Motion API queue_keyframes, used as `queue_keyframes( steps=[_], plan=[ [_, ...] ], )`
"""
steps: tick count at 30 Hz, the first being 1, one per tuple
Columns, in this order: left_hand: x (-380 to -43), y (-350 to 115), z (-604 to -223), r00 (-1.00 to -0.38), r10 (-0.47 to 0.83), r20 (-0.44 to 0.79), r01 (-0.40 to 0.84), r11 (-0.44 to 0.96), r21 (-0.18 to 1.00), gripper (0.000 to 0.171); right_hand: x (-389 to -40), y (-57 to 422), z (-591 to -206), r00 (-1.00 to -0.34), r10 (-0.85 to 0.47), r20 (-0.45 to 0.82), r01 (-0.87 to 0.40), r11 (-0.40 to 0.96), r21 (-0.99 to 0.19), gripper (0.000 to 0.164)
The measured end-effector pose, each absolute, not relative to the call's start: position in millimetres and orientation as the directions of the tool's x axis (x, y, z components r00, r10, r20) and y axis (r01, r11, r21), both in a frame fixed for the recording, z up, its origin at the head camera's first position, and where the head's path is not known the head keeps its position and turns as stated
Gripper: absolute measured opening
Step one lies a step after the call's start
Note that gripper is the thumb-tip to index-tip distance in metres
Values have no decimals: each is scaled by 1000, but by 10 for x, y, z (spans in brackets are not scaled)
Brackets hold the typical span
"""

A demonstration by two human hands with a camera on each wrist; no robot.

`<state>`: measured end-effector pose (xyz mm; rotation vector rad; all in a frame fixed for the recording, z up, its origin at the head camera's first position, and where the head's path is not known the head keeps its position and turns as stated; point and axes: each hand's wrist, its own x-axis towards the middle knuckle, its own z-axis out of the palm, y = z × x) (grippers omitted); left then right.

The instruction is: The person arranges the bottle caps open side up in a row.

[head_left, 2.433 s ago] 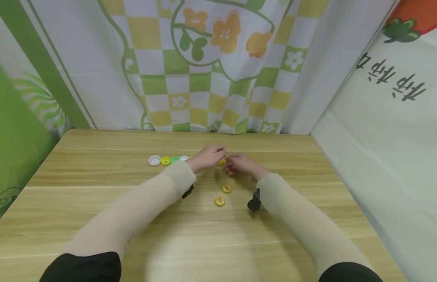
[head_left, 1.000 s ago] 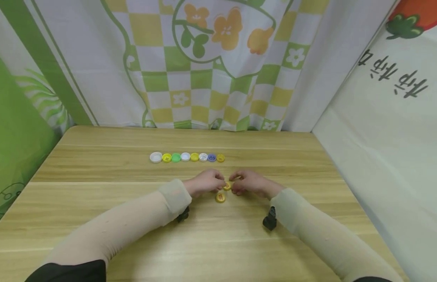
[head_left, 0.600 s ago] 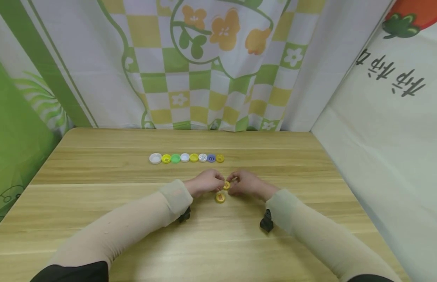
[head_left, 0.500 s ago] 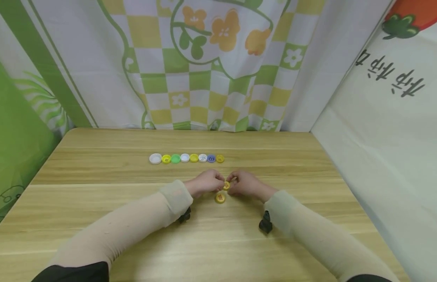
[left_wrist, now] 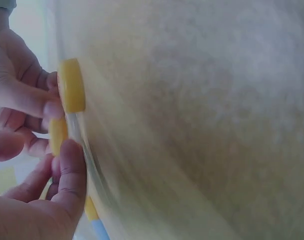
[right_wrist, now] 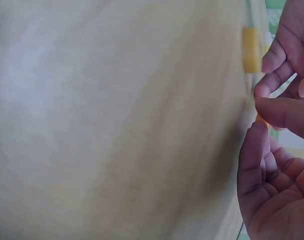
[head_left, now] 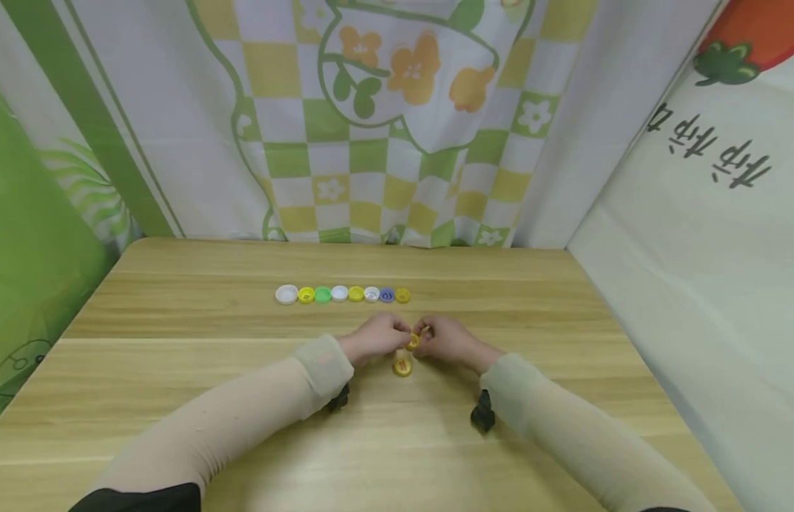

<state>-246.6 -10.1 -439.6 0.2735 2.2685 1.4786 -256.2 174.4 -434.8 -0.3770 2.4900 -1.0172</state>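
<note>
My left hand (head_left: 379, 336) and my right hand (head_left: 449, 340) meet near the middle of the table, both pinching one small yellow bottle cap (head_left: 413, 342). In the left wrist view, this cap (left_wrist: 58, 135) sits between the fingertips of the two hands. The right wrist view shows only a sliver of it (right_wrist: 262, 120), the rest hidden by my fingers. A second yellow bottle cap (head_left: 402, 367), with red print on top, lies on the table just nearer to me. Beyond the hands runs a row of several caps, ending at the right in a darker yellow cap (head_left: 402, 295).
The row starts at the left with a larger white cap (head_left: 286, 294), then yellow, green (head_left: 323, 294), white and blue ones (head_left: 387, 294). A patterned curtain (head_left: 397, 178) hangs behind the wooden table (head_left: 179, 398); a white sheet (head_left: 710, 284) borders its right side.
Both hands have come from the right end of the row toward me, onto the farther of two loose yellow caps. That cap lay flat and now looks tilted between the fingers.
</note>
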Motion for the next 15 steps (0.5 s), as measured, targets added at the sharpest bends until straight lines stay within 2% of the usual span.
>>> queue_keyframes(
  steps=[8, 15],
  plan=[
    [-2513, -132, -4342, -937, 339, -85, 59, 393, 918, 28, -2607, 1793, -4240, -879, -414, -238, -15, 522, -853, 34],
    [-2570, -137, -4330, -948, 318, -7, 111, 353, 929, 24, -2638, 1803, -4170, -882, -401, -248, 5, 517, -856, 35]
  ],
)
